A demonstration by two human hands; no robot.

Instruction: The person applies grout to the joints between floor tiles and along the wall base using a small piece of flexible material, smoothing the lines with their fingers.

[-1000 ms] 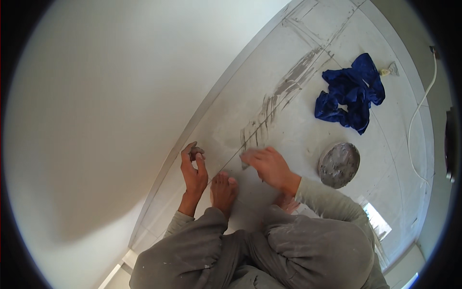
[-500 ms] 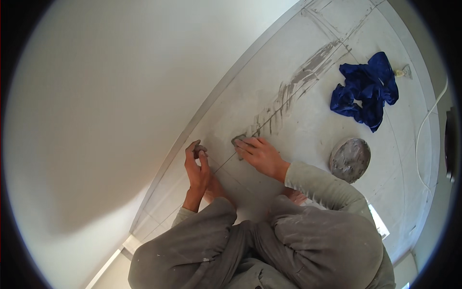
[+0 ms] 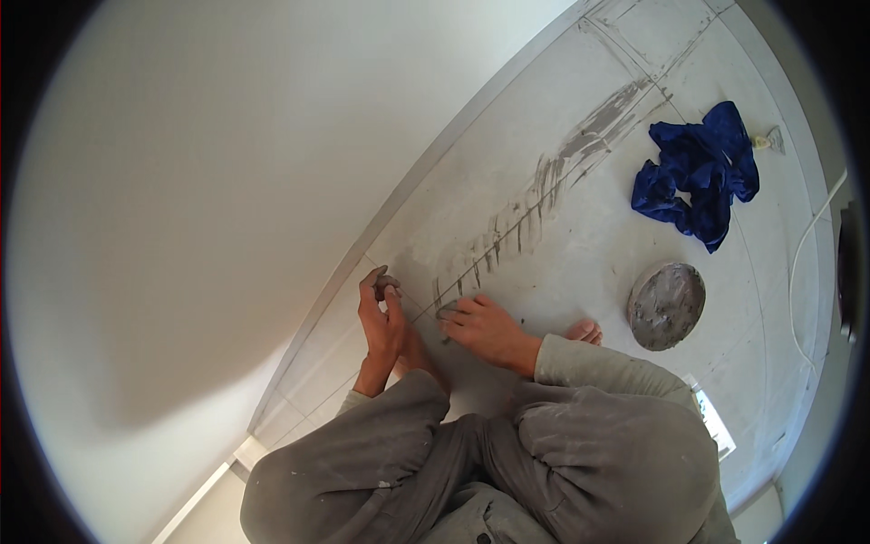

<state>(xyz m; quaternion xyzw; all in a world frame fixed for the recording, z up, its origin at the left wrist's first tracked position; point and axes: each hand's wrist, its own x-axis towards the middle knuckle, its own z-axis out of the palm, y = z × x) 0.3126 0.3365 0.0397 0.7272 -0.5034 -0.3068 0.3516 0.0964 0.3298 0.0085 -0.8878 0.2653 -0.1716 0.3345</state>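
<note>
I squat over a pale tiled floor with a dark joint line smeared with grey grout. My right hand is closed on a small flat grey scraper, pressed to the floor at the near end of the smears. The fingers cover most of that scraper. My left hand hovers beside the wall edge, its fingers curled round a lump of grey grout. To the right stands a round bowl coated inside with grey grout.
A crumpled blue cloth lies at the far right, beside a small putty knife. A white cable runs along the right side. The white wall rises on the left. My bare foot is near the right forearm.
My right hand has drawn the scraper toward me along the joint, leaving fresh short streaks across it. My left hand stays nearly in place, still holding the lump.
</note>
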